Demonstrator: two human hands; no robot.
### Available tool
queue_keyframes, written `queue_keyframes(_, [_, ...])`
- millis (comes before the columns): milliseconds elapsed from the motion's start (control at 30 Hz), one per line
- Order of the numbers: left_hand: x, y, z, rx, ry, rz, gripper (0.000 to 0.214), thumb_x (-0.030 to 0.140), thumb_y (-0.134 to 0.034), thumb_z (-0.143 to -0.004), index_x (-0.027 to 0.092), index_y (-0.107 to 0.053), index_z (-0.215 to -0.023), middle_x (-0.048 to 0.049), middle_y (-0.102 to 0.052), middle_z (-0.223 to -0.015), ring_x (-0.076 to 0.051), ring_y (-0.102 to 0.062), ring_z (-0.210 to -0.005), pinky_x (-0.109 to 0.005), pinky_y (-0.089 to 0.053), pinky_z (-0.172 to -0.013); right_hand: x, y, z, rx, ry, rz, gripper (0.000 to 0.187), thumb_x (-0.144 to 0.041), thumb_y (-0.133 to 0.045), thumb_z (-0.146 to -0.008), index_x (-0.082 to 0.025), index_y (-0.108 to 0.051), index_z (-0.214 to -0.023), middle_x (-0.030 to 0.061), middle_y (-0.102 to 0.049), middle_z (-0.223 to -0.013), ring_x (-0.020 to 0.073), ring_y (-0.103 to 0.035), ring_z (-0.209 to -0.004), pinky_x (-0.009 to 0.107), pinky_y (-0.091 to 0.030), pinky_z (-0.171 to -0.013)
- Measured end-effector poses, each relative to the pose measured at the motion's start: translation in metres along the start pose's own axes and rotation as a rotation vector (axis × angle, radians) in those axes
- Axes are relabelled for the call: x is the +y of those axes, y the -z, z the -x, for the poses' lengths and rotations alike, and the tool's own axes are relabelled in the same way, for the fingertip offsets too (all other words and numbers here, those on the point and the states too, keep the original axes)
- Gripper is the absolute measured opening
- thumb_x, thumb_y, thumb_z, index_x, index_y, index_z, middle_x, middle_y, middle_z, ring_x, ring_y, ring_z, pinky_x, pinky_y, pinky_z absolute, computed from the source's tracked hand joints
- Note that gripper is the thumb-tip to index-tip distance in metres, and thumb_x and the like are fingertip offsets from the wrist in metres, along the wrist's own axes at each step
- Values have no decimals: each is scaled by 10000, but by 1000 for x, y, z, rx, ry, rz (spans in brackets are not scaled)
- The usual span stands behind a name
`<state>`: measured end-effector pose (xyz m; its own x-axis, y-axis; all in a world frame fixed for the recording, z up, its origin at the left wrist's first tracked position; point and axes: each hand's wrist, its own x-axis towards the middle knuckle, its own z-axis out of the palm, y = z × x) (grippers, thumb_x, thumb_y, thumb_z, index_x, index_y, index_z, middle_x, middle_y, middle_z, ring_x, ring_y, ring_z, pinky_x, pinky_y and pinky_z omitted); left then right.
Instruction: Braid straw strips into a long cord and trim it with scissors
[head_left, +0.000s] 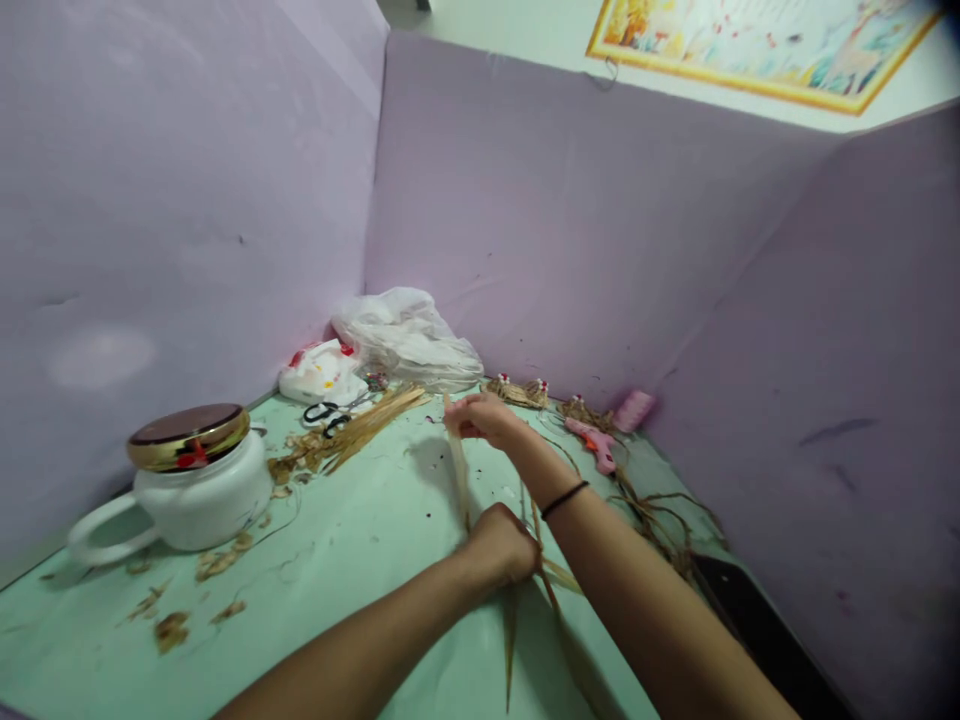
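Observation:
My right hand (484, 415) pinches the upper end of a pale, flat dried leaf strip (459, 465) above the mat. The strip hangs down toward my left hand (501, 545), which is closed lower down and nearer to me. Brown dried strands (551, 590) stick out from under my left fist, some curving behind my right forearm. A narrow pointed strand (511, 645) hangs below that fist. The fingers of my left hand face away, so how the strands sit in its grip is hidden.
A white mug (206, 495) with a gold-rimmed lid stands at left. Behind lie black-handled scissors (322, 411), a straw bundle (375, 425) and plastic bags (409, 340). A pink glue gun (596, 443), a pink thread spool (634, 410) and a dark flat object (757, 635) are at right. Purple partitions (585, 220) enclose the table.

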<state>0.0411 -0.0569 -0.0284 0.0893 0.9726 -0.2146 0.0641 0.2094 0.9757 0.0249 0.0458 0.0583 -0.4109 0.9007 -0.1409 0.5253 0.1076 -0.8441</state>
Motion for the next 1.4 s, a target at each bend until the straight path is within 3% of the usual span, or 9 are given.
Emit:
queue_keyframes(100, [5,0,9,80,79,-127,115,66,-539,-501,149,-531,-422,9,-397,-322,-126,-389,-415,-240,-238,-413,4,51,45,-37,123,-245,140,-264,-609,-660,-151,-528,-680,-18,-556,-604,49,-479,-475,183,-428,-503])
queue_keyframes(200, [11,2,16,70,108,-199,110,64,-509,-510,140,-558,-447,23,-406,-329,-106,-367,-381,-228,-229,-398,34,86,99,-71,178,-379,213,-320,-652,-636,-144,-541,-682,-25,-552,-596,32,-422,-409,179,-378,-439])
queue_keyframes(367, [24,5,24,-28,131,-172,149,62,-487,-514,138,-484,-387,47,-352,-294,-56,-256,-314,-211,-169,-365,105,81,150,-43,7,-433,264,-321,-661,-614,-131,-543,-754,-15,-569,-578,54,-455,-426,188,-367,-443])
queue_keyframes(467, [32,4,28,-55,152,-194,193,94,-493,-548,142,-450,-366,54,-322,-273,-41,-226,-291,-203,-136,-354,124,68,152,-21,3,-442,179,-266,-630,-613,-135,-520,-668,-28,-540,-528,57,-449,-435,189,-360,-461])
queue_keyframes(567, [37,3,30,-46,190,-208,195,112,-504,-572,139,-464,-383,58,-314,-262,-36,-221,-279,-196,-122,-346,124,63,149,-44,-37,-353,57,-160,-560,-628,-148,-506,-644,-54,-490,-464,53,-411,-398,178,-317,-423])
queue_keyframes(700, [37,3,29,-51,212,-207,174,134,-524,-583,134,-487,-413,56,-339,-275,-31,-226,-281,-194,-118,-344,120,64,150,-36,-31,-261,103,-80,-523,-611,-139,-552,-691,-63,-475,-469,46,-386,-414,162,-268,-406])
queue_keyframes(1033, [33,6,28,-88,164,-196,154,178,-541,-577,133,-491,-439,50,-394,-341,-27,-247,-294,-202,-118,-344,128,69,148,-39,-89,-368,210,-267,-649,-594,-108,-675,-729,-40,-518,-476,35,-319,-393,180,-236,-388])
queue_keyframes(1233, [29,8,26,-82,165,-173,145,220,-567,-565,133,-499,-471,54,-406,-352,-23,-251,-294,-201,-116,-346,133,62,147,-56,-60,-240,246,-296,-628,-633,-92,-694,-753,-48,-469,-428,37,-330,-368,174,-253,-368])
queue_keyframes(1400, [25,9,24,-97,146,-169,147,249,-576,-560,127,-522,-498,53,-421,-369,-20,-250,-293,-202,-114,-348,127,58,147,33,-66,-238,174,-234,-615,-633,-112,-651,-751,-51,-497,-467,37,-353,-356,166,-281,-349])
